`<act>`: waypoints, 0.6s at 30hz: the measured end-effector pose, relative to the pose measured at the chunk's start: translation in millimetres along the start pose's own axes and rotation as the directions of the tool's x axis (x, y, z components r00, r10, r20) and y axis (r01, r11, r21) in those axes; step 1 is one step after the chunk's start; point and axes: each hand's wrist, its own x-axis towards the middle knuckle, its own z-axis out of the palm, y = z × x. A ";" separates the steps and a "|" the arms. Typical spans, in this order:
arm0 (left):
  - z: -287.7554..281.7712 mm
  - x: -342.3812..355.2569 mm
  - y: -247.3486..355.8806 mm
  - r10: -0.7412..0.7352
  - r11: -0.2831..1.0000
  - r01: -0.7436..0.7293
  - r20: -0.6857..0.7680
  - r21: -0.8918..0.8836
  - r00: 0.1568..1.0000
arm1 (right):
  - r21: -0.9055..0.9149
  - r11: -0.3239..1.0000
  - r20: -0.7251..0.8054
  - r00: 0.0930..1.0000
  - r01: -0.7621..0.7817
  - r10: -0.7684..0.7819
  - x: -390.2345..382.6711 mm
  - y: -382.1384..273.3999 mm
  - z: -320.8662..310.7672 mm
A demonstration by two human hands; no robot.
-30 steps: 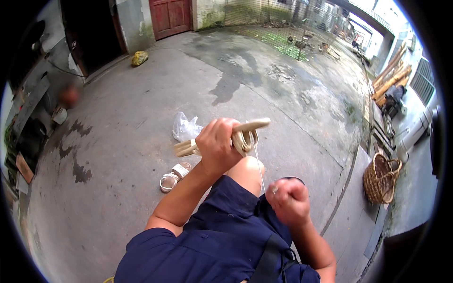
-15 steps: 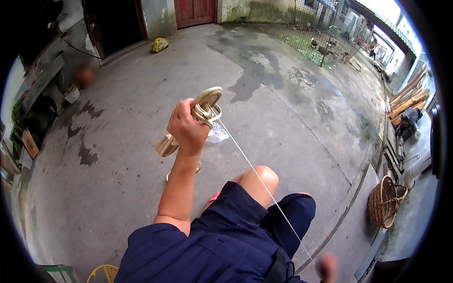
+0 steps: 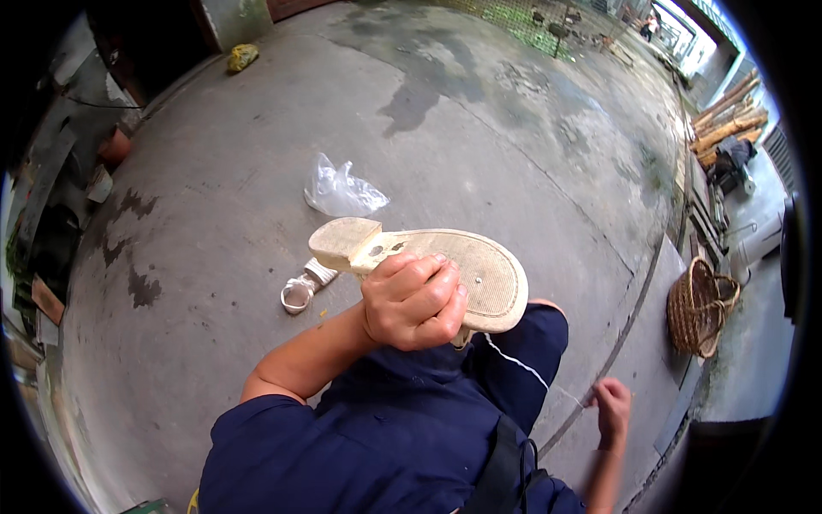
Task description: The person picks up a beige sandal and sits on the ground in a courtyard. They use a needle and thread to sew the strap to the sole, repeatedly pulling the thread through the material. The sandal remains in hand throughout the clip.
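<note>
My left hand is wrapped round a cream heeled sandal, held in front of me with its worn sole turned up. Its blocky heel points left, and its straps are mostly hidden underneath. From below the front of the sandal a white thread runs, slightly slack, toward my right hand. That hand is closed at the lower right, beside my knee, and the thread leads to its fingers; whatever else it may hold is too small to see. On the floor beyond my left forearm lies a strappy white sandal.
A clear plastic bag lies on the concrete floor ahead. To the right a woven basket stands by the wall, with stacked logs farther back. A yellow bag sits near the dark doorway.
My left hand has come lower and nearer, turning the sandal sole up. My right hand has risen slightly, and the taut thread has slackened. The plastic bag and floor sandal now show more fully.
</note>
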 end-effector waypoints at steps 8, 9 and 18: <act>7.2 -2.0 11.6 0.005 0.998 -0.003 0.021 -0.068 1.000 | 0.190 0.982 0.651 0.745 0.023 -0.143 34.2 -109.9 165.0; 7.4 -2.0 12.4 0.005 0.997 -0.003 0.024 -0.080 1.000 | 0.186 0.981 0.669 0.738 -0.054 -0.086 32.9 -116.5 181.3; 4.8 -21.3 11.5 -0.181 0.971 0.183 0.025 -0.152 0.983 | 0.607 0.713 0.436 0.603 0.350 -0.668 20.4 -140.7 199.2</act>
